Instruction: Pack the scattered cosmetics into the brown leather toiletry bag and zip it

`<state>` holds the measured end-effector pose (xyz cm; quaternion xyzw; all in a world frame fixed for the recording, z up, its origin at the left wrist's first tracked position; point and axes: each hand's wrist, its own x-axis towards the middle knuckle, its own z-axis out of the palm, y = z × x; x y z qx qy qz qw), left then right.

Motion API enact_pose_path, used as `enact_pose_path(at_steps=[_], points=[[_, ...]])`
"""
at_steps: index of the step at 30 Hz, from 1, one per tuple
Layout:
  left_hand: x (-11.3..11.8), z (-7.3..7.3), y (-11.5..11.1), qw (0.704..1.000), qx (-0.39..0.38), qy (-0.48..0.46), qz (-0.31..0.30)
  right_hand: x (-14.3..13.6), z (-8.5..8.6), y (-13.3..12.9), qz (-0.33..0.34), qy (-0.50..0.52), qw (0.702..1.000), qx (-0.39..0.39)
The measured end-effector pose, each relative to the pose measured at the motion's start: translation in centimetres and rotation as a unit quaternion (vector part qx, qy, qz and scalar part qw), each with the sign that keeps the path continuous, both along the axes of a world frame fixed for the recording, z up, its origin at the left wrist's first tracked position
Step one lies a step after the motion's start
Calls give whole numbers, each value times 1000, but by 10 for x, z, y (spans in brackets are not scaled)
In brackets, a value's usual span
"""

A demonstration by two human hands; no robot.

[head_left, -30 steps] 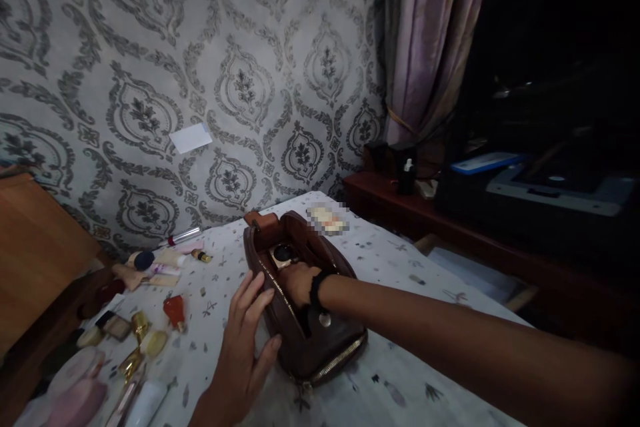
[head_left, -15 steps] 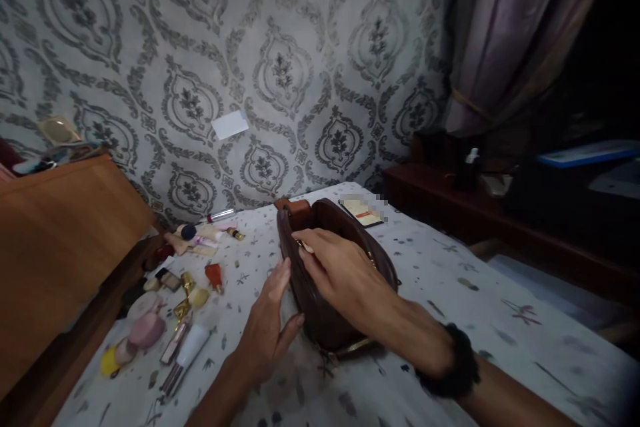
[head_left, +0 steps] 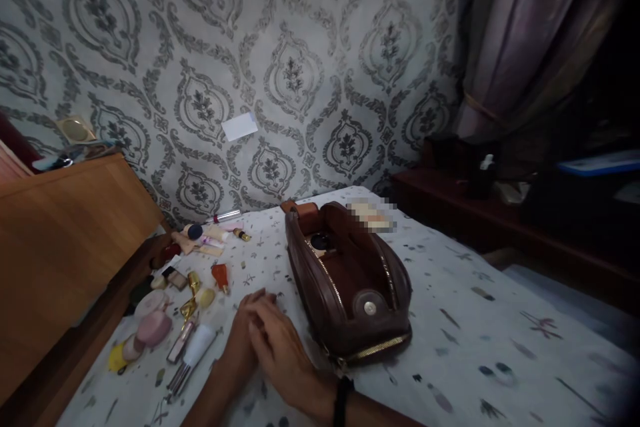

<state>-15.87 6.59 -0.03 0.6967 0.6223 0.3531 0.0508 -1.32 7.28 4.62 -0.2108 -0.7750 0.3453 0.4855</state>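
A brown leather bag (head_left: 313, 280) stands unzipped on the patterned white sheet, its opening facing up. Inside, near the far end, lies a round dark item with a pale rim (head_left: 321, 241). My right hand (head_left: 283, 343), a black band at its wrist, rests across my left hand (head_left: 240, 333), just left of the bag. The right fingers are stretched over the left hand, and nothing shows in them. Only the left fingertips peek out straight beyond the right hand; the rest of those fingers is hidden. Neither hand touches the bag.
Cosmetics lie to the left: a pink round container (head_left: 154, 328), a white tube (head_left: 199, 345), an orange bottle (head_left: 220, 277) and several others. A wooden cabinet (head_left: 75, 227) borders them. Behind the bag lies a blurred-out flat item (head_left: 373, 215). The patterned wall (head_left: 300, 80) stands behind.
My right hand has come out of the bag and moved left onto my left hand. The left hand has shifted slightly away from the bag. The view has turned a little left.
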Motion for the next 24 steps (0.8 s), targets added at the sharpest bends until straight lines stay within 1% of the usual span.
enact_pose_path(at_steps=[3, 6, 8, 10, 12, 15, 20, 24], points=[[1, 8, -1, 999, -5, 48, -24, -13, -19, 8, -31, 47, 996, -62], [2, 11, 1, 993, -9, 101, -54, -11, -33, 11, -28, 74, 994, -70], [1, 7, 4, 992, 2, 115, -50, -8, -39, 12, -29, 76, 994, -76], [-2, -1, 6, 991, 8, 124, -42, -5, -44, 12, -32, 68, 993, -90], [-6, -8, 8, 990, 0, 137, -34, -3, -48, 12, -34, 56, 993, -103], [-10, -10, 9, 988, -26, 147, -28, -3, -49, 13, -32, 43, 991, -120], [-6, 2, 10, 988, -58, 138, -30, -4, -52, 16, -30, 39, 985, -167], [4, 17, 12, 980, -101, 170, -12, -4, -59, 20, -36, 45, 978, -200]])
